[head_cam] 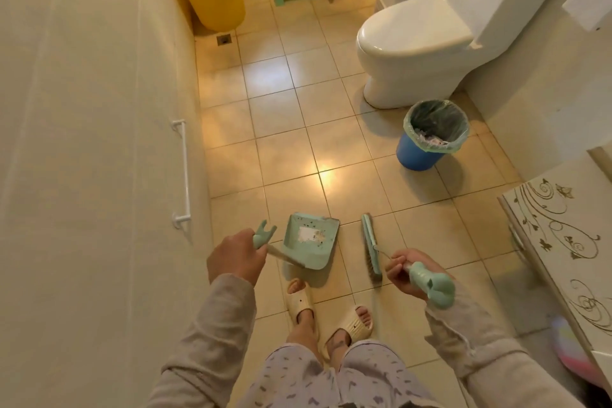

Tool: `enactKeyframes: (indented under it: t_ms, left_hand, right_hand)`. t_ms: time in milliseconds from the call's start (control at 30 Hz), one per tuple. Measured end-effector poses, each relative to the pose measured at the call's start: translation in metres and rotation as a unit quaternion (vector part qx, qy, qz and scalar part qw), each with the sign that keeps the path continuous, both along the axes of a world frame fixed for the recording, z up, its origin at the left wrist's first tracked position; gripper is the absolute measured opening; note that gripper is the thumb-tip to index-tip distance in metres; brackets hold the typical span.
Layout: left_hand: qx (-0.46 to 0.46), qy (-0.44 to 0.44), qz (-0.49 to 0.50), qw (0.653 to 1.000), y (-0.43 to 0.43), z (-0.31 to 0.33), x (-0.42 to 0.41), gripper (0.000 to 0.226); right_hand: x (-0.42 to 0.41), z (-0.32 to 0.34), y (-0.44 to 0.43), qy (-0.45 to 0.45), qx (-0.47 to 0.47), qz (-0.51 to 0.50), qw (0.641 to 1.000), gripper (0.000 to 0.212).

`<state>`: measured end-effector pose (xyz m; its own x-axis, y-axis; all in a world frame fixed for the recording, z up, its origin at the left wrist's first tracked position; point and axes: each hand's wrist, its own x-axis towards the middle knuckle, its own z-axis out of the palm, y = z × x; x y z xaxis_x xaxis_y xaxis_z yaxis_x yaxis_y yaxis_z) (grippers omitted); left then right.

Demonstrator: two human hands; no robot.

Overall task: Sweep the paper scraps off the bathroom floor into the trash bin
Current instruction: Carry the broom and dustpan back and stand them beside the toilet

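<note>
Floor (291,156): glazed tile, smooth and glossy, reflecting lamp light; grout lines matt.
Toilet (407,43): white ceramic, smooth, glossy.
Trash bin (414,156), just beside the toilet base: smooth blue plastic, lined with thin, crinkled, translucent green film (460,139).
Dustpan (318,255), well apart from the toilet: mint-green plastic, matt, speckled with dirt. Paper scraps (309,234) in it: white, matt.
Broom (371,242), also well apart from the toilet: mint-green plastic head, dark coarse bristles, thin shaft that looks like metal.
Bucket (215,0), beyond the toilet: yellow plastic, slight sheen.
Sleeves (215,325): soft, matt cloth.
</note>
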<state>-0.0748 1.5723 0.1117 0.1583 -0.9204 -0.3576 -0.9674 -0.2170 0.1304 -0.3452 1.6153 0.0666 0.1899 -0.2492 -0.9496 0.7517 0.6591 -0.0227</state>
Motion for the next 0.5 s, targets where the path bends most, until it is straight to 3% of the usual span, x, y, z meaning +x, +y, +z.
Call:
enactKeyframes:
  t_ms: [233, 500]
  left_hand:
    - [-0.026, 0.020, 0.054, 0.998, -0.012, 0.009, 0.046, 0.021]
    - [-0.033, 0.057, 0.090, 0.994, -0.059, 0.016, 0.084, 0.020]
  right_hand:
    - [0.016, 0.017, -0.028, 0.034, -0.052, 0.038, 0.997, 0.019]
    - [0.054, 0.024, -0.082, 0.053, -0.081, 0.030, 0.995, 0.026]
